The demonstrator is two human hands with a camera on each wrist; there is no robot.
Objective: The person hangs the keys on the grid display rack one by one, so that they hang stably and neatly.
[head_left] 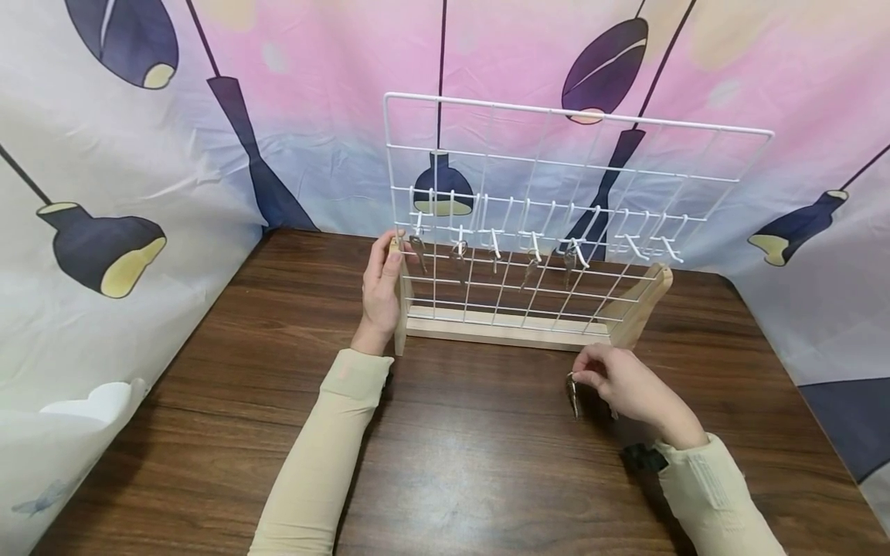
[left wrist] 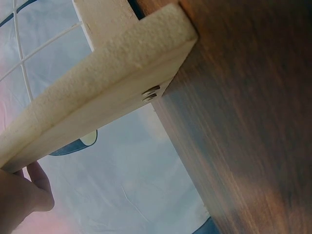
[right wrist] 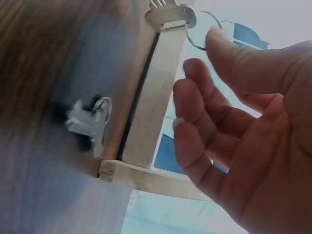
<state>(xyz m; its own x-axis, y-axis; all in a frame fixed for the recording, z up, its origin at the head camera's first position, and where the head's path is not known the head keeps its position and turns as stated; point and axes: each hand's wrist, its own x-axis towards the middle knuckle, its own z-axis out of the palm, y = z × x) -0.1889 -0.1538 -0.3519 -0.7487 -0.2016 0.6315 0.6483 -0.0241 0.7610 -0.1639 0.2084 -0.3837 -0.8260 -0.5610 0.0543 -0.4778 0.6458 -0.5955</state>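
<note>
A white wire grid rack (head_left: 518, 324) stands on wooden supports, with several small keys (head_left: 417, 251) hanging from its hooks. My left hand (head_left: 381, 289) holds the top of the rack's left wooden side (head_left: 400, 309), thumb on the near face; in the left wrist view that side (left wrist: 97, 87) runs slantwise past the fingers (left wrist: 39, 185). In front of the rack's right end, my right hand (head_left: 619, 382) pinches a ring of keys (head_left: 573, 395) between thumb and forefinger. The right wrist view shows these keys (right wrist: 170, 15) dangling from the ring, the other fingers loosely curled.
Another ring of keys (right wrist: 92, 124) lies on the table near the rack's right foot, mostly hidden by the right hand in the head view. The two rightmost hooks (head_left: 631, 245) carry no keys. A patterned curtain (head_left: 313, 116) surrounds the dark wooden table (head_left: 445, 463).
</note>
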